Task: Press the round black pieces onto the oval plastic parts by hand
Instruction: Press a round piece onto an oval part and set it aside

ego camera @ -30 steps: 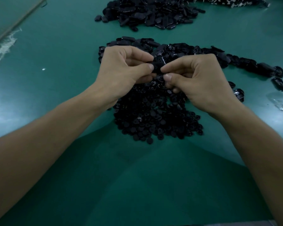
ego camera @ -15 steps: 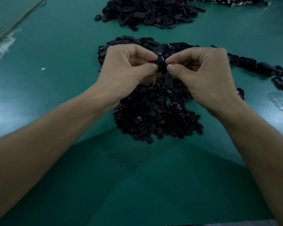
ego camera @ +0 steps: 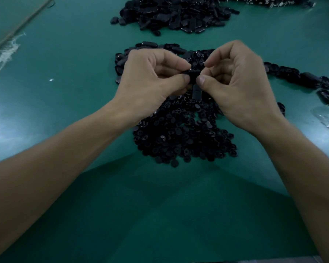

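Threads (ego camera: 3, 52) of white fray are lying along the left edge of the green bench (ego camera: 65, 205), and a small white speck (ego camera: 51, 80) is sitting a little to their right.

Further in, the left hand (ego camera: 150, 82) is hovering above the middle of the bench. Its fingers are curled, and its thumb and forefinger are pinching the left end of a small oval plastic part (ego camera: 193, 73). At the far edge a large pile of oval parts (ego camera: 175, 14) is lying well apart from the hands.

The held part is hanging level in the air between the two hands. Directly beneath it, the round black pieces (ego camera: 182, 133) are spreading in a heap on the bench between the forearms. A second oval part (ego camera: 196, 93) is showing just under the held one, at the top of that heap.

The right hand (ego camera: 235, 86) is meeting the held part from the other side. Its thumb and forefinger are gripping the right end, and the other fingers are folded toward the palm. A round piece may already be sitting on the part, but the fingertips and the dim light are hiding too much to tell.

Past the right hand, a trail of oval parts (ego camera: 302, 80) is running toward the right edge. A clear plastic scrap (ego camera: 325, 118) is lying near it.
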Tool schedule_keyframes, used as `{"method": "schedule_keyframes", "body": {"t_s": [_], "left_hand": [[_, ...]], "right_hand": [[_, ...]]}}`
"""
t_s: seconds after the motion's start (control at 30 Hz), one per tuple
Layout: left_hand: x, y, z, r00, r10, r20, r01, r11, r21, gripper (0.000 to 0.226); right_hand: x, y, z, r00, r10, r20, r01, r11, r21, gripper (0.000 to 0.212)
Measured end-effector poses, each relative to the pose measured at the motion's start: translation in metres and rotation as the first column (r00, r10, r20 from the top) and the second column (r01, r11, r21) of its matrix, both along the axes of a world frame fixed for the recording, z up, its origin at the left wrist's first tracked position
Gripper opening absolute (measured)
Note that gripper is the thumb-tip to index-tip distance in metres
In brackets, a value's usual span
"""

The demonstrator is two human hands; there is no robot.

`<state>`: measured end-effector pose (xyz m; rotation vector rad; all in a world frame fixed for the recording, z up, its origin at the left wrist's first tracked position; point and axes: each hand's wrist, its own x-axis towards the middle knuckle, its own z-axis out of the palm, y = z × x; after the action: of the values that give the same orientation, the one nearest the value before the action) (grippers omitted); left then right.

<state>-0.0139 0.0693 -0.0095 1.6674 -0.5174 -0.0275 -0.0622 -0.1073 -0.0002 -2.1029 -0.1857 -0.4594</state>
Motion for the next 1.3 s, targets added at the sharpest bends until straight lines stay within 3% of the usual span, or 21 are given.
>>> {"method": "schedule_keyframes", "body": {"t_s": [0.33, 0.8, 1.3], "left_hand": [[-0.005, -0.002, -0.001, 0.966, 0.000, 0.259, -0.052, 0.980, 0.194, 0.019], [-0.006, -0.005, -0.006, 0.951, 0.060, 0.302, -0.122, 0.975, 0.188, 0.025], [0.000, -0.002, -0.010, 0.940, 0.108, 0.324, -0.183, 0.961, 0.209, 0.013]], "right_hand": [[-0.005, 0.005, 0.003, 1.000, 0.017, -0.014, -0.019, 0.991, -0.132, 0.036], [-0.006, 0.019, 0.000, 0.981, -0.188, 0.046, 0.191, 0.978, -0.089, 0.034], [-0.010, 0.021, 0.002, 0.995, -0.092, 0.049, 0.098, 0.985, -0.140, 0.021]]}}
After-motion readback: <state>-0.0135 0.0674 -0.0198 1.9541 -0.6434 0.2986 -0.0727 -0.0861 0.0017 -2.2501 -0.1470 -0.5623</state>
